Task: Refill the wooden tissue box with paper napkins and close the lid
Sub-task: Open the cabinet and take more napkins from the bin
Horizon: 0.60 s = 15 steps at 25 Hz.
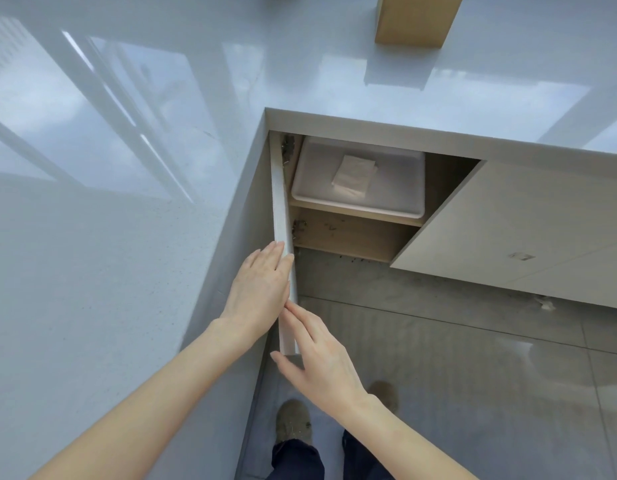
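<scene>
The wooden tissue box (416, 19) stands on the glossy white counter (127, 202) at the far top edge, partly cut off. Below the counter an open cupboard holds a white plastic bin (359, 199) on its upper shelf, with a small stack of paper napkins (354, 174) on the bin's lid. The left cupboard door (283, 209) is swung open, seen edge-on. My left hand (258, 292) lies flat against that door's outer face with fingers extended. My right hand (317, 358) touches the door's lower edge with spread fingers. Neither hand holds anything.
The right cupboard door (525, 230) stands open at an angle over the grey tiled floor (473, 375). A lower wooden shelf (352, 237) shows under the bin. My feet and dark trousers (296, 455) are at the bottom, close to the cabinet base.
</scene>
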Available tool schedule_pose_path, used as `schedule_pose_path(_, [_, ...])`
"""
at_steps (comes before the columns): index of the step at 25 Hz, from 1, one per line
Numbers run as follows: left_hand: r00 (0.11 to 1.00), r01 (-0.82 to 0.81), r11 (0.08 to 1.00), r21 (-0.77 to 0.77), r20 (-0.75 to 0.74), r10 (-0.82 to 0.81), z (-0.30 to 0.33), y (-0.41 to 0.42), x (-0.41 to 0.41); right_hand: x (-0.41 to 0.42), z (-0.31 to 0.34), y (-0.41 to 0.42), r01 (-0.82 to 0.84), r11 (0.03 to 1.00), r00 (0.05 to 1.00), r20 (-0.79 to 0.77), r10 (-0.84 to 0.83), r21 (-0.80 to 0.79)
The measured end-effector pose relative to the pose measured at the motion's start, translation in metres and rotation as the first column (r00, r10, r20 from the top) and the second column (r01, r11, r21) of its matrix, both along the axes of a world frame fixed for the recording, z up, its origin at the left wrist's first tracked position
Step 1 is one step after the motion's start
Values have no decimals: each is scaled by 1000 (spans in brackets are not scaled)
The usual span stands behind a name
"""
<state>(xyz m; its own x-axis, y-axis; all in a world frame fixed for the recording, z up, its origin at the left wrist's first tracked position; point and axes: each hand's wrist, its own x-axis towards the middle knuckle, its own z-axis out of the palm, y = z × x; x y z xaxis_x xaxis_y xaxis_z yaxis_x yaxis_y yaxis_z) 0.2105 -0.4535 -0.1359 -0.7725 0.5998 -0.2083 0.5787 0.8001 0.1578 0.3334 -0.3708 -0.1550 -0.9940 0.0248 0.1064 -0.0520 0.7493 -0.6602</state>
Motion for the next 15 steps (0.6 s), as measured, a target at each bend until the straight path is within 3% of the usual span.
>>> schedule_pose_path(3, [1000,9,999,-54,-19,-10,1,2,5,2,3,8,-24,998,1000,-12,25,53])
schedule_pose_path(9, [998,-18,998,-59,-68,14,7,14,6,-6,12,56,87,979,996,1,-88,184])
schedule_pose_path(15, [997,-74,997,-16,-38,74,8,44,5,-22,8,105,44,953,939,313,-142,301])
